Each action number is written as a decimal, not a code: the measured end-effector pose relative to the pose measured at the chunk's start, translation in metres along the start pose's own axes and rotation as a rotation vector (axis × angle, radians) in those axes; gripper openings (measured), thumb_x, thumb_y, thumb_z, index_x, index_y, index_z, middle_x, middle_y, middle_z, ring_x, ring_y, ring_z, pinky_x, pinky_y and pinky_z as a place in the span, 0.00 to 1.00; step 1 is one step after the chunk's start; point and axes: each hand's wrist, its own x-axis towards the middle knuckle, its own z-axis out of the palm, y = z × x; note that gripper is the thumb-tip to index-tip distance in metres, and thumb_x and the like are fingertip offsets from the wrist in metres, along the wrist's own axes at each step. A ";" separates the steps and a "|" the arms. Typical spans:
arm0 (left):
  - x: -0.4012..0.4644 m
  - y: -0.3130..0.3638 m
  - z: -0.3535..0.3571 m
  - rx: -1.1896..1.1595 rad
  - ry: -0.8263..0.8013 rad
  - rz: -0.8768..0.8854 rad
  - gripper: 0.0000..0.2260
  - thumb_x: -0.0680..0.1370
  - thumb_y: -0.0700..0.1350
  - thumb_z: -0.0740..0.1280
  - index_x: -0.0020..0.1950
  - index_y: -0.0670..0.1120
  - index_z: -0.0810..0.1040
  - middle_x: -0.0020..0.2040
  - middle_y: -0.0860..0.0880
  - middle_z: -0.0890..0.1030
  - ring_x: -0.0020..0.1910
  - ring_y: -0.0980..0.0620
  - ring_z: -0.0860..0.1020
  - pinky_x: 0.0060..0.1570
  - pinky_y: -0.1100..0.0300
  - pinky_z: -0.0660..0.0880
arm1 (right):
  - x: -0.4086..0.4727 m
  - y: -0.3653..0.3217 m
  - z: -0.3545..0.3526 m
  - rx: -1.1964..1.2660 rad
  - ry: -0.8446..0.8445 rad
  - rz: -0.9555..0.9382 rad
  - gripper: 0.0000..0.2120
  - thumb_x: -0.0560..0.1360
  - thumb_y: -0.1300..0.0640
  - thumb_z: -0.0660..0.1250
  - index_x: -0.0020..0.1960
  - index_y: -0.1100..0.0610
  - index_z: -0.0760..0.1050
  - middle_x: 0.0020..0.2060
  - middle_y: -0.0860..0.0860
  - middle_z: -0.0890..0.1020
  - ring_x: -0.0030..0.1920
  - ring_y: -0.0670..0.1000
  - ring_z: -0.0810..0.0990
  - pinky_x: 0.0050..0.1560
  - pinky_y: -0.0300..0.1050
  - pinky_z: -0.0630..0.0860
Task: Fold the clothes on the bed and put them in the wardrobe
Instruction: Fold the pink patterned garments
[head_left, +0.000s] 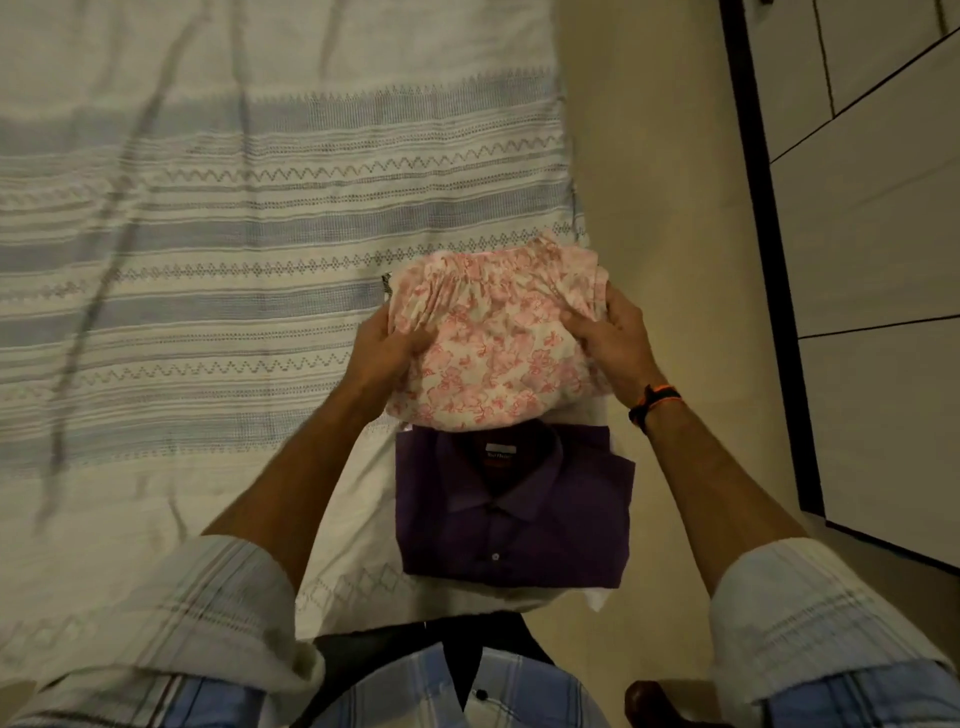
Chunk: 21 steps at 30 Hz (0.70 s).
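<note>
Rolled-up pale striped sleeves and a blue-and-white checked shirt front filled the bottom of the view, nearest the camera. Just beyond them, a folded purple collared button-up shirt lay on the white bedspread with blue woven bands, near its right edge. A white neck label sat inside the collar of the purple shirt, with a dark tag under it; its lettering was too blurred to read. Directly beyond the purple shirt, overlapping its collar end, was a folded pink-and-white floral cloth. The left hand gripped the floral cloth's left side, thumb on top, fingers tucked beneath. The right hand held its right side likewise; an orange-and-black wristband circled that wrist. Right of the purple shirt, across a strip of beige floor, stood pale wardrobe doors with dark edging.
</note>
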 end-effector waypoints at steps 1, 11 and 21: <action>0.006 0.002 0.000 -0.031 0.009 0.007 0.18 0.76 0.37 0.70 0.65 0.46 0.75 0.55 0.49 0.83 0.52 0.51 0.82 0.49 0.54 0.81 | 0.006 -0.002 -0.002 0.020 0.001 -0.026 0.18 0.77 0.68 0.67 0.63 0.53 0.74 0.55 0.45 0.81 0.53 0.41 0.81 0.52 0.38 0.79; 0.068 -0.034 0.014 0.608 0.172 -0.157 0.27 0.73 0.38 0.70 0.71 0.42 0.67 0.64 0.44 0.76 0.62 0.44 0.75 0.58 0.51 0.77 | 0.064 0.055 0.003 -0.695 0.172 0.257 0.24 0.74 0.63 0.67 0.68 0.63 0.66 0.64 0.62 0.74 0.62 0.63 0.74 0.61 0.53 0.72; 0.065 -0.066 0.069 1.162 -0.015 0.457 0.27 0.77 0.41 0.68 0.75 0.42 0.65 0.77 0.37 0.58 0.72 0.37 0.64 0.67 0.44 0.70 | 0.058 0.092 0.045 -1.285 -0.113 -0.394 0.24 0.76 0.54 0.62 0.71 0.57 0.69 0.72 0.58 0.69 0.70 0.59 0.69 0.68 0.57 0.67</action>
